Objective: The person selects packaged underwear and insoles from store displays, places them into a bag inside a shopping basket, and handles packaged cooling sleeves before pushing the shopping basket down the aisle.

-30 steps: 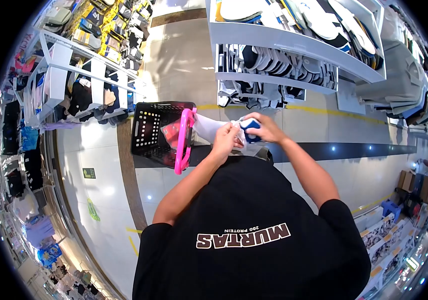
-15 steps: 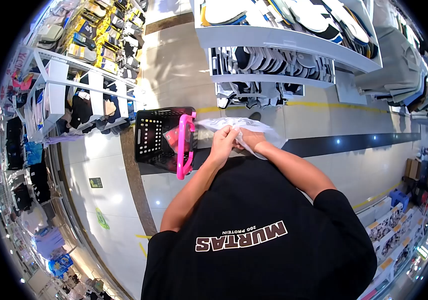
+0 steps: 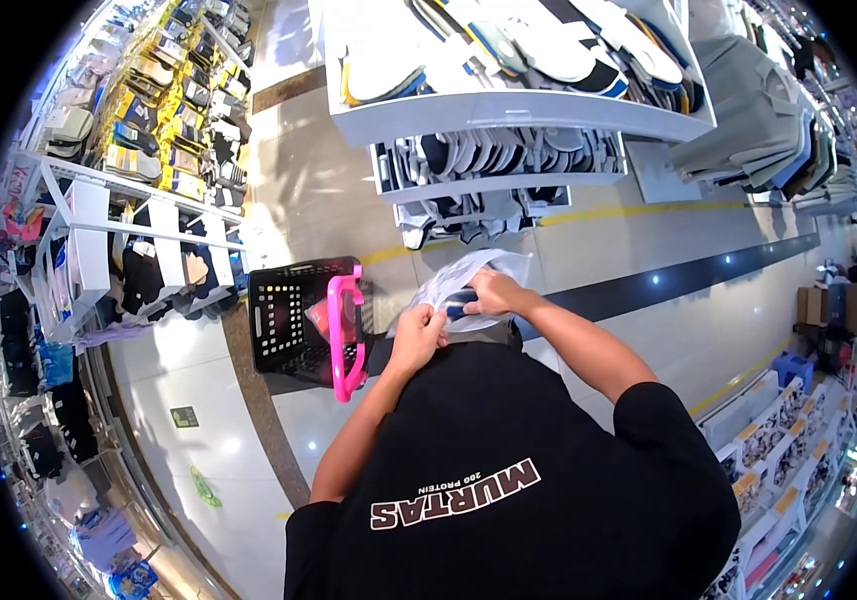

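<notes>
Head view, looking down over the person's black shirt. The fingers of the left hand are curled together and pinched on the near edge of a clear plastic bag; the fingers of the right hand are likewise bent and closed on the bag's film, just above a dark blue item that shows between the two hands; whether that item is inside the bag cannot be told. The two hands lie just beside each other, nearly touching, with the bag held in the air in front of the chest. The bag's long axis runs from the hands away from the body, its loose far end pointing toward the white display shelf. Taking the black shopping basket as landmark: it stands on the tiled floor, its pink handle raised upright; the bag and both hands are just to the right of that handle, apart from it. The display shelf, filled with flat footwear, stands beyond the basket and to its right. A rack of hanging goods lies to the basket's left.
</notes>
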A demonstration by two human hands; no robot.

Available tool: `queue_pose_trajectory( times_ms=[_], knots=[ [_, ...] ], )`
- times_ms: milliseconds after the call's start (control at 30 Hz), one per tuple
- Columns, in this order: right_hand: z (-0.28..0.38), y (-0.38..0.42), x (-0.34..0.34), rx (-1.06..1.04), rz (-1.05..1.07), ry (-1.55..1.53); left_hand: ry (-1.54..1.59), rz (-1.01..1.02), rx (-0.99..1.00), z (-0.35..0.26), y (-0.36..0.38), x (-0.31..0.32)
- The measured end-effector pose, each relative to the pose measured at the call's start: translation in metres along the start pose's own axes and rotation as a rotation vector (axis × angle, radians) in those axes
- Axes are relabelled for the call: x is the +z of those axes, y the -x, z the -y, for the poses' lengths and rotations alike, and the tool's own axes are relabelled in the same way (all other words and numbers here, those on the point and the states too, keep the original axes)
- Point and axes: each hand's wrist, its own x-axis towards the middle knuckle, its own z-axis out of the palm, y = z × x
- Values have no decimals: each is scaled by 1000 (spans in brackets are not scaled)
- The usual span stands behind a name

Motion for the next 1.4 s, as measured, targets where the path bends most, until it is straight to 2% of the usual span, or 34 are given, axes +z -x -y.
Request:
queue_pose_trajectory(
  times_ms=[33, 67, 100, 133, 200, 267, 333, 400, 467, 533, 600, 667, 700, 733, 833, 867, 933, 1033, 1067, 1133, 1200, 1267, 1400],
  knots=[
    [4, -3, -28, -36, 139, -42, 31, 0, -31, 0, -2, -1],
    [18, 6, -66, -125, 150, -158, 11, -3, -31, 1, -3, -2],
    [28, 13, -105, -125, 206, -198, -9, -8, -34, 1, -4, -3],
    [37, 21, -143, -197, 140, -198, -29, -13, -38, 4, -4, -4],
    [71, 47, -231, -243, -151, -257, -11, -14, -42, 13, -6, -5],
    [62, 46, -288, -267, -576, -454, 17, -41, -87, 16, -3, -7],
    [45, 35, -339, 80, -909, -420, 112, -80, -105, 22, -2, -11],
    [28, 22, -365, 189, -1103, 90, 157, -128, -123, 18, 4, -15],
    [18, 2, -377, 365, -1032, 315, 152, -161, -111, 19, 6, -19],
    [33, -6, -376, 458, -836, 371, 190, -177, -132, 21, 11, -21],
    [38, -8, -380, 488, -807, 299, 191, -196, -126, 19, 14, -21],
    [14, -13, -390, 470, -781, 245, 198, -197, -122, 18, 17, -21],
    [-1, -18, -396, 469, -777, 187, 222, -188, -129, 19, 17, -21],
    [-10, -20, -401, 383, -884, 93, 225, -182, -130, 20, 17, -22],
    [-22, -4, -417, 21, -839, -490, 231, -171, -128, 22, 13, -21],
    [-24, 5, -420, 79, -857, -675, 227, -170, -126, 23, 13, -21],
    [-16, 15, -423, 71, -832, -704, 217, -167, -121, 24, 13, -20],
    [-5, 4, -409, 109, -855, -400, 203, -153, -117, 24, 12, -20],
    [-6, 0, -407, 199, -854, -349, 204, -153, -118, 24, 12, -21],
    [9, 3, -400, 209, -746, -343, 204, -163, -115, 23, 12, -24],
    [9, 0, -386, 107, -794, -173, 206, -183, -115, 26, 14, -26],
    [47, 9, -372, 152, -718, -60, 209, -198, -120, 31, 13, -27],
    [42, 6, -379, 107, -628, -121, 204, -206, -127, 33, 11, -27]
  ],
)
